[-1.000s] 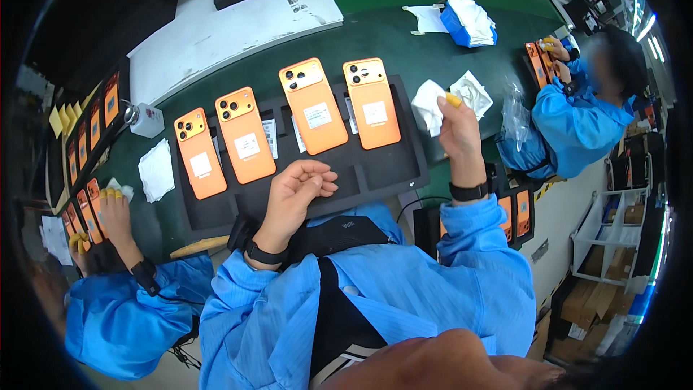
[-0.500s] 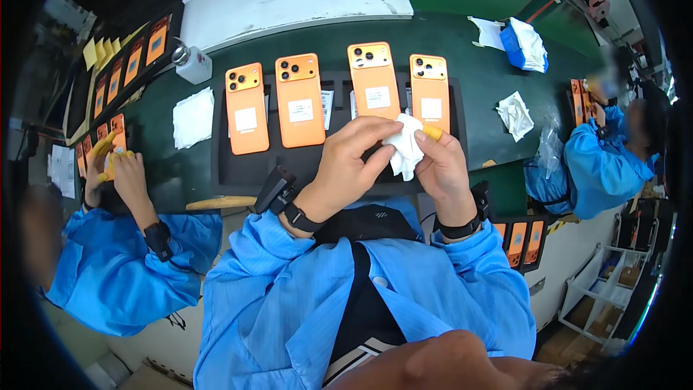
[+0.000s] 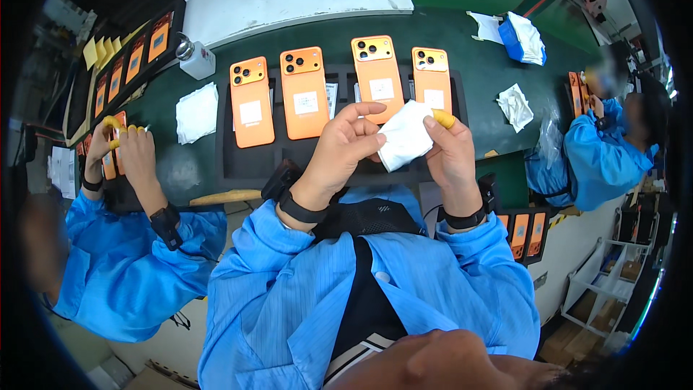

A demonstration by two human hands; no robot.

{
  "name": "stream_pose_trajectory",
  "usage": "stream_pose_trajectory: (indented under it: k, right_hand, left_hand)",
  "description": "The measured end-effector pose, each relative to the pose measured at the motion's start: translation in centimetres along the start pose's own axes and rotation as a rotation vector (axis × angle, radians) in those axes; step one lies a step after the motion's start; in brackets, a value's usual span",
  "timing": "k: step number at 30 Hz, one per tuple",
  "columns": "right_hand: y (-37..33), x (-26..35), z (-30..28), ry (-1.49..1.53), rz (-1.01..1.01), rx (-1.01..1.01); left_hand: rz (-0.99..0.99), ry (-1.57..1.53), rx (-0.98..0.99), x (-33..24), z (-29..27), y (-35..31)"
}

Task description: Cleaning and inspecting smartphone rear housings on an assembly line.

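A white cloth wipe, folded into a flat pad, is held up between my two hands over the near side of the black tray. My left hand pinches its left edge between thumb and fingers. On the right edge, my right hand grips it, with a yellow cover on one finger. Behind the wipe, several orange phones lie back up in the tray, each with a white label: the leftmost phone, a second phone, a third phone and the rightmost phone.
A stack of white wipes and a pump bottle stand left on the green table. To the right lie a crumpled wipe and a blue wipe pack. Co-workers sit on both sides; the left one's hands handle phones.
The bunched wipe is now spread into a flat, folded pad. My right hand has shifted slightly right. The left co-worker's hands have moved a little.
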State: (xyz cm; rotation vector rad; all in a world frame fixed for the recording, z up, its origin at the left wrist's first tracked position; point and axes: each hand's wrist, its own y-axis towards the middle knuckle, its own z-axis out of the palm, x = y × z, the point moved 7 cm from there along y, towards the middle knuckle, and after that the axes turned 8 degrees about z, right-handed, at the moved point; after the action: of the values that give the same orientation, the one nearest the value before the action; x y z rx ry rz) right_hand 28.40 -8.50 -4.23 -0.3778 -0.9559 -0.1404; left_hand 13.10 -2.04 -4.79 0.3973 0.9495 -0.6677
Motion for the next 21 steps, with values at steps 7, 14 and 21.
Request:
stream_pose_trajectory:
  k: [7,14,21]
  right_hand:
    - [-0.7,1.8,2.5,-0.404,-0.233,-0.006]
    - [-3.0,2.9,5.6,-0.637,-0.347,0.176]
    - [-3.7,5.1,4.0,-0.984,-0.725,-0.011]
  left_hand:
    - [0.236,0.118,0.039,-0.5,1.9,-0.6]
    - [0.036,-0.335,0.031,1.0,1.5,-0.9]
    - [0.035,-0.353,-0.038,0.6,0.4,-1.2]
